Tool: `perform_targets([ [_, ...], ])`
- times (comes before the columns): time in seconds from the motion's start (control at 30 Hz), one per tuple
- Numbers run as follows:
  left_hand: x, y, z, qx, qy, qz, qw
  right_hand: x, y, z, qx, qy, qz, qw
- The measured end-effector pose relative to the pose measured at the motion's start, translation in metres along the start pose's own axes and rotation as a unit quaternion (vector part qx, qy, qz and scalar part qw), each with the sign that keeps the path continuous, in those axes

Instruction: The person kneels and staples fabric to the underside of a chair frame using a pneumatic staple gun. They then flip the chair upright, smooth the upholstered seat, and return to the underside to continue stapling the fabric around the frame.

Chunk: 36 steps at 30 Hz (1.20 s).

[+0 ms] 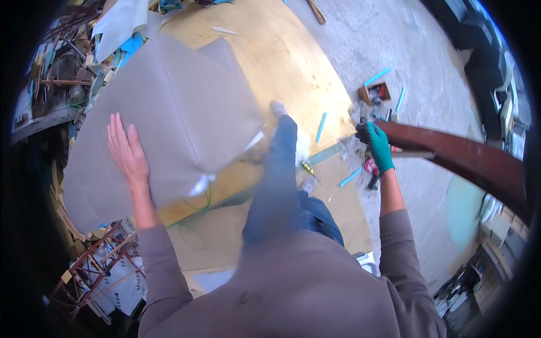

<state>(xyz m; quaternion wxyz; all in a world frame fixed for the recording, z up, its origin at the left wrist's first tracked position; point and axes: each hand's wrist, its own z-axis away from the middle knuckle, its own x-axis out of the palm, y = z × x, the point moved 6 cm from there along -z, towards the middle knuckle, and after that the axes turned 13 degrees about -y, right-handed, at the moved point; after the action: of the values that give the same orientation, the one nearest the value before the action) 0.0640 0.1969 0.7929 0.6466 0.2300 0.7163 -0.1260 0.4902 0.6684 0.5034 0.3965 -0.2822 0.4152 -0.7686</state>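
My bare left hand [127,149] lies flat on a large grey leather-like cover [186,101], fingers stretched out. A seam runs down the cover, and whatever it lies over is mostly hidden. A white tuft [202,185] shows at its lower edge. Out to the right is my right hand [376,145], in a green glove with dark fingertips. Its fingers are curled closed beside the end of a dark red beam [451,141]. Whether they grip anything I cannot make out.
A yellowish board [293,62] lies under the cover and my foot. Light blue strips [321,127], a small box [375,93] and a yellow-handled tool [307,167] lie about. Scrap is heaped at the far left [73,73]. A thin green hose [194,225] curls near my legs.
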Motion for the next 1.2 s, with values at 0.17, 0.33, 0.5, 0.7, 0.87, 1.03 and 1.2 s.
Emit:
perform_targets([
  [0.17, 0.007, -0.016, -0.013, -0.006, -0.013, 0.042, 0.999, 0.045, -0.109, -0.11, -0.03, -0.025, 0.026, 0.999],
  [0.33, -0.004, -0.01, -0.065, -0.079, -0.044, 0.025, 0.996, 0.062, -0.149, -0.225, 0.051, -0.026, 0.058, 0.997],
  [0.5, 0.005, -0.012, -0.134, -0.132, -0.074, 0.042, 0.988, 0.048, -0.172, -0.318, 0.117, -0.091, 0.1, 0.984],
  [0.7, 0.007, -0.002, -0.153, -0.225, -0.078, 0.08, 0.968, -0.009, -0.177, -0.421, 0.225, -0.121, 0.185, 0.949],
  [0.87, 0.015, 0.011, -0.177, -0.367, -0.048, 0.094, 0.924, -0.053, -0.169, -0.544, 0.36, -0.131, 0.232, 0.894],
  [1.03, 0.032, 0.03, -0.224, -0.466, -0.161, -0.003, 0.87, -0.016, -0.219, -0.697, 0.332, -0.192, 0.233, 0.894],
  [1.2, 0.087, 0.041, -0.244, -0.579, -0.319, 0.004, 0.75, 0.056, -0.291, -0.774, 0.301, -0.254, 0.205, 0.896],
])
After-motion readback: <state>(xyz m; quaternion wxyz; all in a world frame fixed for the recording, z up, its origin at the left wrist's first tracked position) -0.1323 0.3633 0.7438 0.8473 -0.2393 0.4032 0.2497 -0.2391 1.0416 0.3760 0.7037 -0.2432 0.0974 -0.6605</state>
